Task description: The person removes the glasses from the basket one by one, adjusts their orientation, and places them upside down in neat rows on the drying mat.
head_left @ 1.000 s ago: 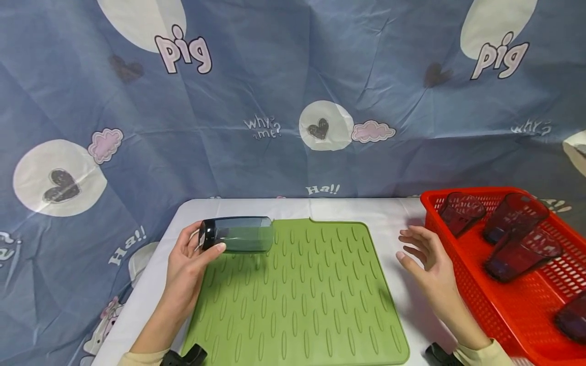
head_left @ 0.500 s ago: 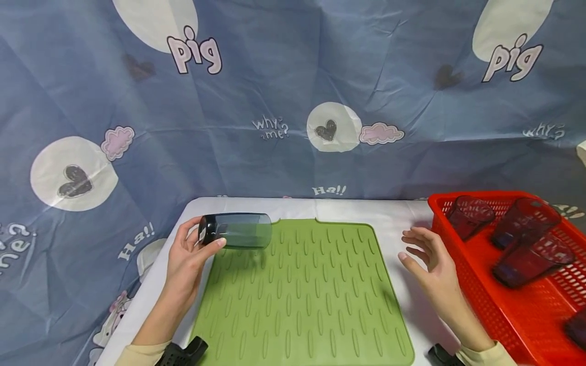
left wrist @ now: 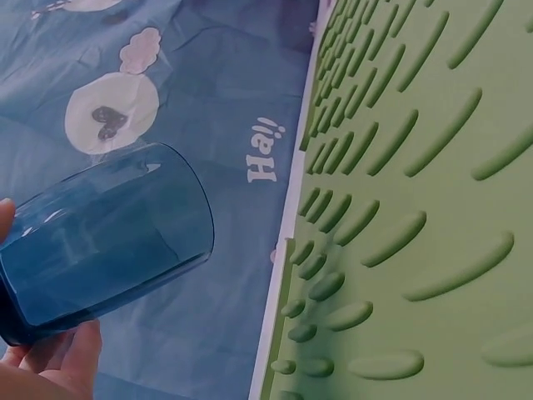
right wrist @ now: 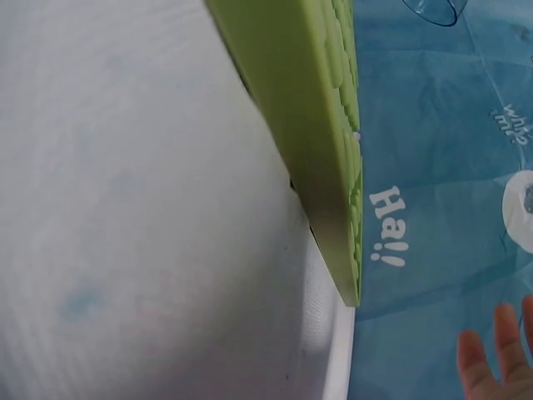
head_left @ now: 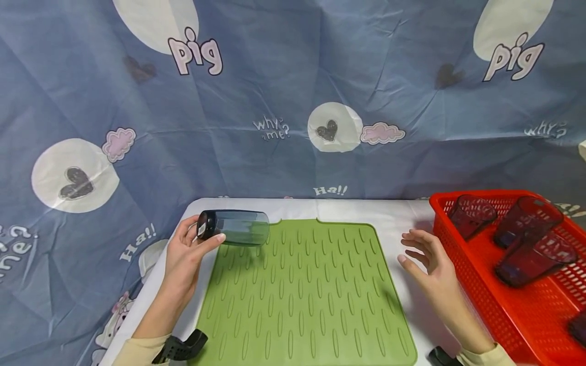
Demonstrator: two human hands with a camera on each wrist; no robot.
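Observation:
My left hand (head_left: 185, 256) grips a clear blue drinking glass (head_left: 240, 229) near its dark, thick base, thumb on the near side and fingers behind. The glass lies sideways in the air, rim pointing right, over the far left corner of a green ridged mat (head_left: 302, 295). In the left wrist view the fingertips (left wrist: 82, 354) show beneath the glass (left wrist: 108, 237). Between the mat and the basket, my right hand (head_left: 430, 264) is held with loosely bent fingers and nothing in it. The right wrist view catches only part of this hand (right wrist: 504, 371), at the lower right.
At the right stands a red plastic basket (head_left: 462, 259) with several more glasses (head_left: 528, 262) inside, some leaning. White cloth (head_left: 393, 213) covers the table around the mat. A blue printed curtain (head_left: 265, 168) hangs right behind the table's far edge.
The head view has turned slightly left. My left hand has lifted the glass a little and moved it slightly left, with its rim now dipping. The right hand has stayed nearly still.

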